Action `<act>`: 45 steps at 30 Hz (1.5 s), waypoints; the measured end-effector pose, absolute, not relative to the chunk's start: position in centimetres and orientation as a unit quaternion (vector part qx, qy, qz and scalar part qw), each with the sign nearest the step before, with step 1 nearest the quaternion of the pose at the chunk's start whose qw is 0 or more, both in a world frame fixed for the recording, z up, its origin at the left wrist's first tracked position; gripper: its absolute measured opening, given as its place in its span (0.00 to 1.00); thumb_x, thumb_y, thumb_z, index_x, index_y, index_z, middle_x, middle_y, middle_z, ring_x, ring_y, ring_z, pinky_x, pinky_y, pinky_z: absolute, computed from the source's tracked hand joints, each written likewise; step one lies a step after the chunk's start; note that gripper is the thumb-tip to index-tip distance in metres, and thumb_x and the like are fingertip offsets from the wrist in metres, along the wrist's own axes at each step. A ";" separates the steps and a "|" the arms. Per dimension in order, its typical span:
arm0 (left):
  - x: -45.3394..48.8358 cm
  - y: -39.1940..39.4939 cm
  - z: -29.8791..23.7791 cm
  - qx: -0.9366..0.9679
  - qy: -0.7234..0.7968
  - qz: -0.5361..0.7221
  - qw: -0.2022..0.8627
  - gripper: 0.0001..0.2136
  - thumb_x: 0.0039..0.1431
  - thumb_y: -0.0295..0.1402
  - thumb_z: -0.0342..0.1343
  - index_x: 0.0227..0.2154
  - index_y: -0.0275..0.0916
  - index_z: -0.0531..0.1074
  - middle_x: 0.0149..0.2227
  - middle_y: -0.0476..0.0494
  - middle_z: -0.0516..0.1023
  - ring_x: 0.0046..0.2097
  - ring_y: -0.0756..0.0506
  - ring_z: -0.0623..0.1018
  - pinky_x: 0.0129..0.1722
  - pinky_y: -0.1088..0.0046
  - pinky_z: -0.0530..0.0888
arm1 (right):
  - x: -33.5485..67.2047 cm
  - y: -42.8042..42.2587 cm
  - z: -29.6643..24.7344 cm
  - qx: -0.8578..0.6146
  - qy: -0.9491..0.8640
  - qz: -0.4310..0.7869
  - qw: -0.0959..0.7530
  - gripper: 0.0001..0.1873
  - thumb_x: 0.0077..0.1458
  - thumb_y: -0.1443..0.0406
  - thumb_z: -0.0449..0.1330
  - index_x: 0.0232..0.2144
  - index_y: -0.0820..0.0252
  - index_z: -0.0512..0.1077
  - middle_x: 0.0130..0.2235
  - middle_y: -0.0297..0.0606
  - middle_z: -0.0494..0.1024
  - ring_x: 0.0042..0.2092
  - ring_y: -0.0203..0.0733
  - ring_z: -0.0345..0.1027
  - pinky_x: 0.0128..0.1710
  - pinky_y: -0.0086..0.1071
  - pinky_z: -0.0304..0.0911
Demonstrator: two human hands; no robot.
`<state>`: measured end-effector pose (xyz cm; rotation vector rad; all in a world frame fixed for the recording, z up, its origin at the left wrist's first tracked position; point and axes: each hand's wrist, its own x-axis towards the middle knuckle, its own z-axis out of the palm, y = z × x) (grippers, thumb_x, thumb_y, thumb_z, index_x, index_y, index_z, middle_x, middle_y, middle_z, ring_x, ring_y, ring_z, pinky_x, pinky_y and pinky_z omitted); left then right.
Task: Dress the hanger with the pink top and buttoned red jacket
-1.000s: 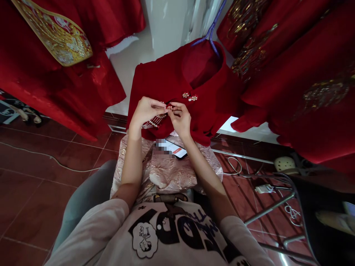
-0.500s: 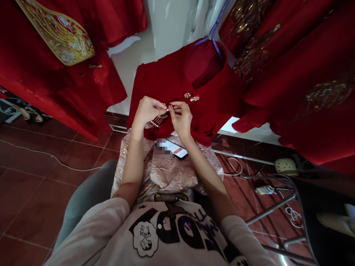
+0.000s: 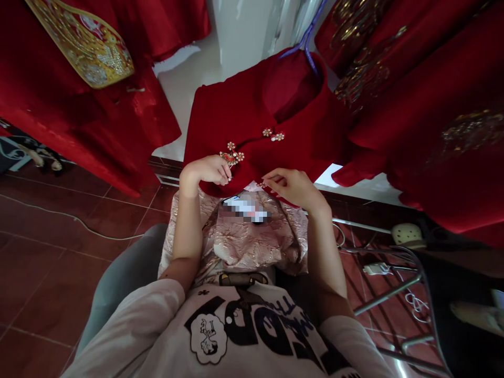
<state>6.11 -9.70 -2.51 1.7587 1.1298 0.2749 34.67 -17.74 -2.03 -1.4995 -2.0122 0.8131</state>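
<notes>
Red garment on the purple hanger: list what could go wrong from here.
1. The left hand is right below the fan ornament, so its fingers might snag or bend it.
2. The phone lies on the pink cloth near the hem; it could slide if the cloth shifts.
3. With both hands at its lower front, a hard tug on the red garment might shift the purple hanger.

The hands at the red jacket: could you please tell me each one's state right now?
Left hand: fingers curled at the red jacket; grip cannot be told.
Right hand: fingertips at a beaded fastener; grip cannot be told.
</notes>
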 end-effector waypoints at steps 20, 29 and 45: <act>7.3 -8.4 -3.7 0.745 0.395 0.056 0.535 0.04 0.47 0.27 0.65 0.28 0.35 0.80 0.31 0.44 0.86 0.33 0.49 0.83 0.36 0.78 0.77 | 30.8 -16.5 -4.0 -0.531 -0.693 0.402 0.276 0.09 0.57 0.62 0.71 0.30 0.58 0.76 0.32 0.38 0.86 0.34 0.41 0.82 0.37 0.32 0.74; 7.8 -8.6 -2.6 0.770 0.421 0.040 0.477 0.11 0.49 0.29 0.69 0.17 0.36 0.74 0.20 0.49 0.77 0.23 0.52 0.73 0.24 0.79 0.64 | 27.1 -15.7 -7.1 -0.546 -0.697 0.294 0.361 0.09 0.59 0.70 0.68 0.29 0.57 0.71 0.34 0.39 0.86 0.36 0.43 0.82 0.41 0.33 0.75; 7.7 -9.3 -2.3 0.713 0.478 0.109 0.502 0.08 0.49 0.20 0.69 0.20 0.35 0.81 0.20 0.47 0.80 0.26 0.50 0.81 0.29 0.80 0.75 | 27.3 -15.1 -9.1 -0.528 -0.743 0.215 0.350 0.03 0.66 0.65 0.63 0.38 0.60 0.76 0.42 0.47 0.83 0.40 0.46 0.80 0.42 0.36 0.76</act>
